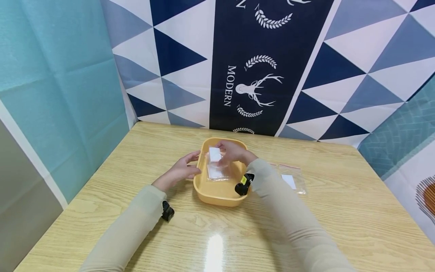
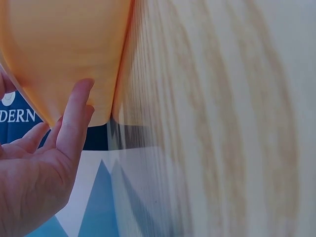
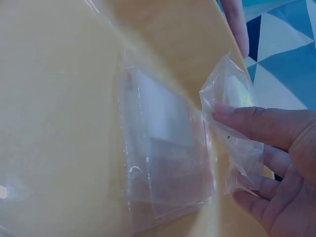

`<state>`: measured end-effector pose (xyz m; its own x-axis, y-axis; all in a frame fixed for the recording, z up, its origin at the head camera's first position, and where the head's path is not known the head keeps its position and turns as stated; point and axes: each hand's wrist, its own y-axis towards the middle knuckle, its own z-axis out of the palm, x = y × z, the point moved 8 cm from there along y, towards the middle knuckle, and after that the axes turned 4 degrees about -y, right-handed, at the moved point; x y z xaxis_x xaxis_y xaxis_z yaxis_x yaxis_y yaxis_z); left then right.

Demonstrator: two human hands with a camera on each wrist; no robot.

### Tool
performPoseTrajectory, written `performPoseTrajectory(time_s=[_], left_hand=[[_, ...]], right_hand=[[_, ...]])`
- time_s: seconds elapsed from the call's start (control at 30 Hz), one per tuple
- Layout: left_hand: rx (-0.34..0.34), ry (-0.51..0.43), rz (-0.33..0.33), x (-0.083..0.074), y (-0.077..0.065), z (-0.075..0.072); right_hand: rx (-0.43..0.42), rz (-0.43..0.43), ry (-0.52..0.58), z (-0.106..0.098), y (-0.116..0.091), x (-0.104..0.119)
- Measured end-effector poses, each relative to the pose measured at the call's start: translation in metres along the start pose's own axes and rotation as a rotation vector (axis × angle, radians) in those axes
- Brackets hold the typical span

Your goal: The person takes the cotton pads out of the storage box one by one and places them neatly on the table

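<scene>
A yellow-orange plastic basin [image 1: 221,200] stands on the wooden table. My left hand [image 1: 180,172] is at its left side, and in the left wrist view the fingertips [image 2: 85,85] touch the outer wall. Over the inside of the basin, my right hand [image 1: 233,152] pinches a clear plastic bag [image 3: 232,89] holding something white between thumb and fingers. Beneath it, other clear bags [image 3: 163,173] with a white piece inside lie overlapped on the basin floor. How many are stacked there is hard to tell.
To the right of the basin, partly behind my right sleeve, lie clear bags [image 1: 300,180] with a white piece visible. A patterned cloth [image 1: 183,56] hangs along the table's back edge, and a teal one [image 1: 61,75] covers the left side.
</scene>
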<state>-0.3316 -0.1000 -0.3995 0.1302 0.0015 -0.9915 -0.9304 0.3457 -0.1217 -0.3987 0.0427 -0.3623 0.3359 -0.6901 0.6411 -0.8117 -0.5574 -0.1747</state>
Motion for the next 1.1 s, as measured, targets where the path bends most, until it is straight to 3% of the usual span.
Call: performPoseTrajectory(time_s=[0.6, 1.1], left_hand=[[-0.027, 0.024, -0.018, 0.003, 0.0, -0.001], [-0.022, 0.042, -0.017, 0.003, -0.001, 0.001]], right_hand=[[-0.124, -0.021, 0.084, -0.018, -0.019, 0.008], [-0.144, -0.061, 0.129, -0.023, -0.057, 0.01]])
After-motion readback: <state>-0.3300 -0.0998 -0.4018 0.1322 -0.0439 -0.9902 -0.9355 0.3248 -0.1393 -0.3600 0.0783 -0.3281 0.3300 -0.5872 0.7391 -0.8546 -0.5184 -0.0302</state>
